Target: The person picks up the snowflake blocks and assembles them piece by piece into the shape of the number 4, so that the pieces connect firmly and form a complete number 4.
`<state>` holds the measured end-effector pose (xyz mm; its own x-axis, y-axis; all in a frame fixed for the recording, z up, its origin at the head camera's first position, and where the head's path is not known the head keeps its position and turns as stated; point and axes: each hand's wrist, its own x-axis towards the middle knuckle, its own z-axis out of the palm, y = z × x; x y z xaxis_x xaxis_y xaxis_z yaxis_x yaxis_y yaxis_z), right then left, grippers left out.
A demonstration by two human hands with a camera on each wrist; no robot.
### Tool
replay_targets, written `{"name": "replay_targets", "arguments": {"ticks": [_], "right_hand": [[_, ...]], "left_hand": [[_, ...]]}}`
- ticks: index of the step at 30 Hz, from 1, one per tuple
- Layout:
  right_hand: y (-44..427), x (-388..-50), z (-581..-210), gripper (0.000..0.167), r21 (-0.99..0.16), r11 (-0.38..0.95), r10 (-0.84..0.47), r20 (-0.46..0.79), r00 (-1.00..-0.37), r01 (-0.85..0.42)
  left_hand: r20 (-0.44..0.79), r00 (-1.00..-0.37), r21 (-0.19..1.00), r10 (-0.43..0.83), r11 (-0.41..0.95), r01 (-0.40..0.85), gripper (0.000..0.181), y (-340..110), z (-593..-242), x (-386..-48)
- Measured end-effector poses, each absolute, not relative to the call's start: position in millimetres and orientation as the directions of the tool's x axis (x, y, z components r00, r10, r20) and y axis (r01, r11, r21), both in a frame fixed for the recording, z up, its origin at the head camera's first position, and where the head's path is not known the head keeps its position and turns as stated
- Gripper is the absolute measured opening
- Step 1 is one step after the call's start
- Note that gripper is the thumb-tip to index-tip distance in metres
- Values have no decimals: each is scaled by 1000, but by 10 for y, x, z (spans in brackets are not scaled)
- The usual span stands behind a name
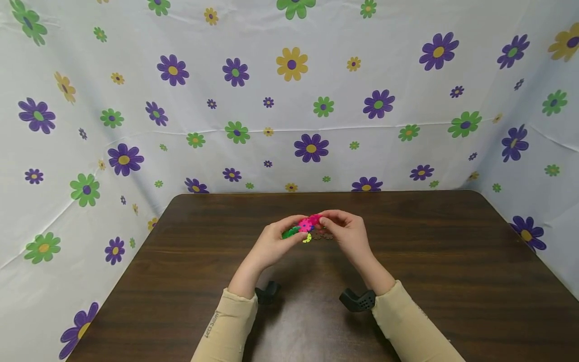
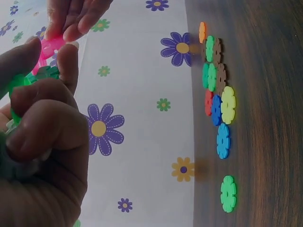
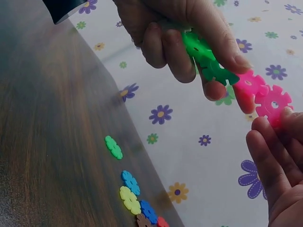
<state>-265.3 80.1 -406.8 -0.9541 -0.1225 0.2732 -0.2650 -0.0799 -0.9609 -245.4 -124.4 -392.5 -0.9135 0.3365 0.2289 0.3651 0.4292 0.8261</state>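
Observation:
My left hand (image 1: 271, 242) holds a joined chain of notched, flower-shaped plastic discs. In the right wrist view, a bright green disc (image 3: 196, 46) and a darker green disc (image 3: 221, 74) lie against its fingers. Thumb and fingertip pinch a pink disc (image 3: 251, 84) at the chain's end. A second pink disc (image 3: 274, 103) meets the first at an angle, and my right hand (image 1: 350, 235) pinches its far edge between thumb and fingers. Both hands are raised over the table. How deep the slots interlock, and what else sits in the left palm, is partly hidden.
Loose discs lie on the brown table (image 1: 190, 281) beyond the hands: a green one (image 2: 228, 194), a light blue one (image 2: 223, 141), a yellow one (image 2: 228, 105), a dark blue one (image 2: 216, 110), and several others. A flower-patterned cloth (image 1: 253, 105) hangs behind the table.

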Motion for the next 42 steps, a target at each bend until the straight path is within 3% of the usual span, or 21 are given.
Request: {"name": "replay_targets", "arguments": {"ticks": [13,25,29,36,42], "right_hand": [[818,-2681,-4105,24,-964,-61,-180,266,-947,-259],[881,-2759,-4139,31,-978,-5,-221,204,-954,-208],[988,-2878,-4270,34,-979,121,-177,145,-974,-167],[1067,-3037,-4587,36,-849,510,-167,58,-984,-136],[1059,-3047,-4690,51,-736,651,-234,41,-971,-188]], "left_hand": [[180,-903,827,390,438,353,40,-1277,-3912,-2459],[46,-915,924,402,332,192,41,-1316,-3910,-2474],[42,-904,957,426,241,158,40,-1365,-3892,-2468],[19,-894,980,447,169,105,42,-1398,-3857,-2449],[18,-901,978,434,180,106,43,-1414,-3835,-2441]]}}
